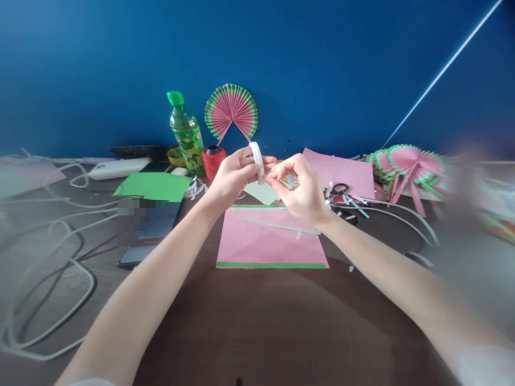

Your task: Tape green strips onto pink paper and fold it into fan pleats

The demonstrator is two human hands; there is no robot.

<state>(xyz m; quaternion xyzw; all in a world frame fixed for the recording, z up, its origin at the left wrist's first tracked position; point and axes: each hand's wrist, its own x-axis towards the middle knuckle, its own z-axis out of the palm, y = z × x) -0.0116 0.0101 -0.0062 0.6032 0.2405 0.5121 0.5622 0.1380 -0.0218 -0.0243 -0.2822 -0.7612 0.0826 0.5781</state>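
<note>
My left hand (237, 172) is closed on a white roll of tape (257, 162), held upright above the table. My right hand (296, 187) is beside it, thumb and fingertips pinched together near the roll's edge; what lies between them is too small to make out. Below both hands, a pink sheet of paper (265, 244) lies flat, with a green strip (271, 265) along its near edge and another along the far edge. A pale narrow strip (285, 226) and a small white scrap (299, 235) rest on the sheet.
Behind stand a green-capped bottle (187, 139), a red container (214, 162) and a pleated pink-green fan (231, 111). Green paper (153, 185) and a tablet-like device (153, 236) lie left among cables (80, 262). Scissors (340, 188), strips, pink paper (341, 171) and more fans (416, 163) are right.
</note>
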